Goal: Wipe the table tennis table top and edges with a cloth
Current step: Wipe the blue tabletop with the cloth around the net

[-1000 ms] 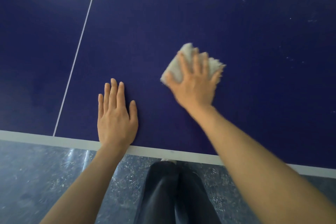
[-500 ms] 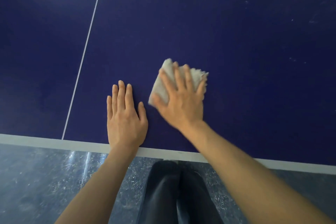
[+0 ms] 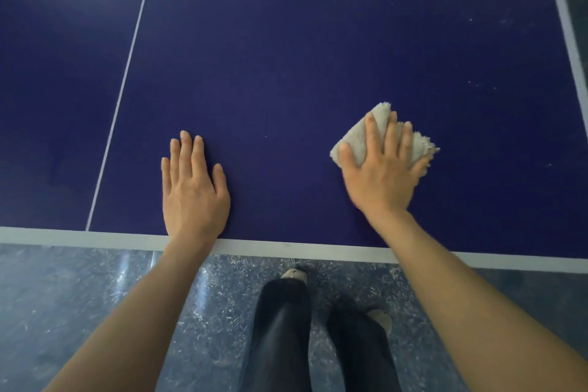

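The dark blue table tennis table (image 3: 286, 73) fills the upper view, with a white band along its near edge (image 3: 286, 247). A folded off-white cloth (image 3: 359, 137) lies on the top, right of centre. My right hand (image 3: 381, 175) presses flat on it with fingers spread and straight. My left hand (image 3: 191, 191) rests flat on the bare top near the edge, fingers together. Part of the cloth is hidden under my right palm.
A thin white centre line (image 3: 127, 79) runs up the table on the left. The table's right side line (image 3: 566, 25) shows at the far right. White specks dot the surface at the upper right. Below the edge are grey speckled floor (image 3: 79, 296) and my dark-trousered legs (image 3: 286, 328).
My right hand slid the cloth toward the left hand and the near edge, then away to the right. The left hand stayed planted. The view shifted so the right side line shows.
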